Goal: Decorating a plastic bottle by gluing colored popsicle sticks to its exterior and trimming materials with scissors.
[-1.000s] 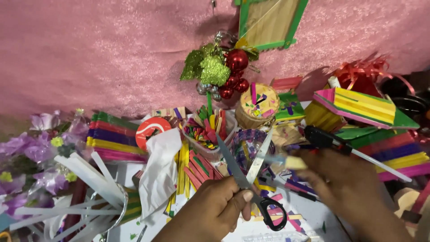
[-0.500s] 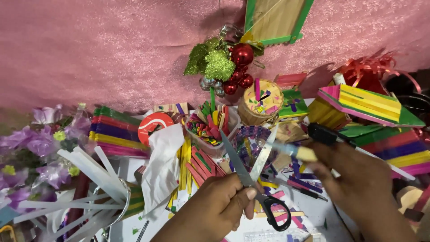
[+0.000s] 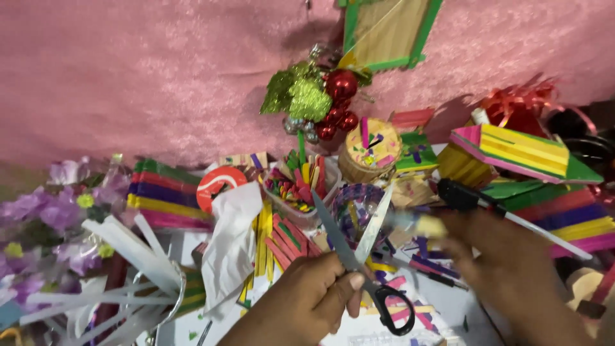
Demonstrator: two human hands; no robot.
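My left hand (image 3: 307,301) at the bottom centre grips a pair of black-handled scissors (image 3: 359,247). Their blades are spread open and point up and away from me. My right hand (image 3: 506,269) is blurred at the lower right. It pinches a short yellowish craft stick (image 3: 426,225), whose tip lies just right of the open blades. A black-handled tool with a white rod (image 3: 462,194) lies right behind this hand.
A tub of coloured sticks (image 3: 301,182) and a small round basket (image 3: 371,150) stand behind the scissors. Striped stick stacks (image 3: 166,192) lie left, a stick house (image 3: 519,150) right. Purple flowers (image 3: 51,211), white strips (image 3: 134,250) and crumpled white paper (image 3: 230,250) fill the left. A pink cloth (image 3: 128,77) hangs behind.
The scissors stay open in my left hand. My right hand has shifted slightly with the yellowish stick beside the blades. The view has drifted a little.
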